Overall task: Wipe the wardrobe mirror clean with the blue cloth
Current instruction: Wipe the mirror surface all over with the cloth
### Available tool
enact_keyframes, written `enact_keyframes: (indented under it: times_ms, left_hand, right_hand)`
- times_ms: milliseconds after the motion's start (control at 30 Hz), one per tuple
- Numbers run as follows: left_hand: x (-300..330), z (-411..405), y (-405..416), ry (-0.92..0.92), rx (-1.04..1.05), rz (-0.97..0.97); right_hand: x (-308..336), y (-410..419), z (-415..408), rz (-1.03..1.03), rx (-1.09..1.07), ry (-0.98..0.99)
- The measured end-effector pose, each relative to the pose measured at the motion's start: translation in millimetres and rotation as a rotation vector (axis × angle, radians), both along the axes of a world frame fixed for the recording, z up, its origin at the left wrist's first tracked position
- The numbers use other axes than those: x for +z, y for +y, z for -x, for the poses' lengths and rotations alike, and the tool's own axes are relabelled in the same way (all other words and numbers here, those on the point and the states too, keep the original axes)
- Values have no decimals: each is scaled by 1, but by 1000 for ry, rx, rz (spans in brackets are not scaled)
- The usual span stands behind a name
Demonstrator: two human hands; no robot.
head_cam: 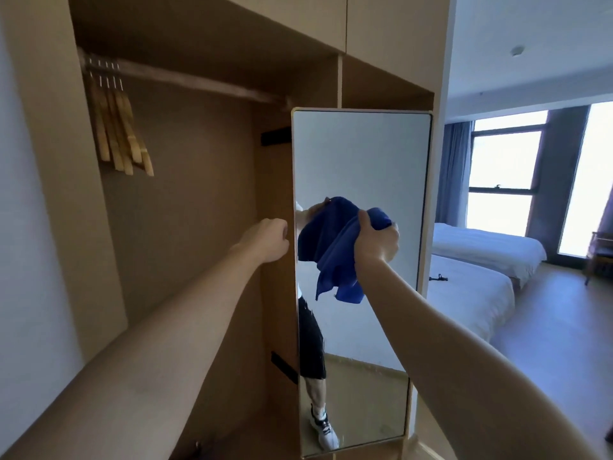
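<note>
A soft, crumpled blue cloth point(335, 250) is gripped against the tall rounded mirror point(361, 154) by the right hand point(376, 242), while the mirror's edge is held by the curled left hand point(270, 239).

Both my arms reach forward, bare to the elbow. My left hand point(270, 239) is stretched out at about chest height, fingers curled round the left edge of the tall framed mirror point(358, 154). My right hand point(376, 242) is raised beside it, fingers bunched tight round the crumpled blue cloth point(335, 250).
</note>
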State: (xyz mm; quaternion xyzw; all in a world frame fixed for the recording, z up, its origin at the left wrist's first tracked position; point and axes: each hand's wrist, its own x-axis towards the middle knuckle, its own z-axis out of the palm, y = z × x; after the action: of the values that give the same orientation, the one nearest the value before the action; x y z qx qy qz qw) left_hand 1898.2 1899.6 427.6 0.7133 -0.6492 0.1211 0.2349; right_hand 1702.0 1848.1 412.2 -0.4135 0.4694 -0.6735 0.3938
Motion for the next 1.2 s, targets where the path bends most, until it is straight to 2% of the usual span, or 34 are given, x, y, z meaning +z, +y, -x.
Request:
enact_keyframes:
  times_ms: [133, 267, 367, 567, 700, 867, 1033, 1100, 1200]
  left_hand:
    - [9, 7, -3, -6, -47, 11]
    - [29, 14, -5, 8, -81, 49]
    - [47, 12, -13, 17, -55, 97]
    - [74, 0, -31, 88, 16, 127]
    - [92, -11, -50, 125, 68, 186]
    - [112, -1, -74, 470, 58, 225]
    - [105, 15, -83, 1014, -77, 263]
    - [97, 14, -88, 1090, -94, 272]
    - [89, 13, -97, 1092, -104, 246]
  right_hand:
    - [12, -1, -6, -16, -3, -8]
    - [33, -6, -16, -10, 45, -129]
    - [53, -11, -25, 54, 27, -143]
    - [82, -29, -39, 444, -170, 144]
    - [99, -50, -39, 650, -179, 256]
    - [124, -76, -37, 778, -171, 470]
    - [114, -93, -38, 892, -172, 755]
    - [110, -101, -38, 904, -176, 758]
    - [94, -100, -41, 927, -190, 723]
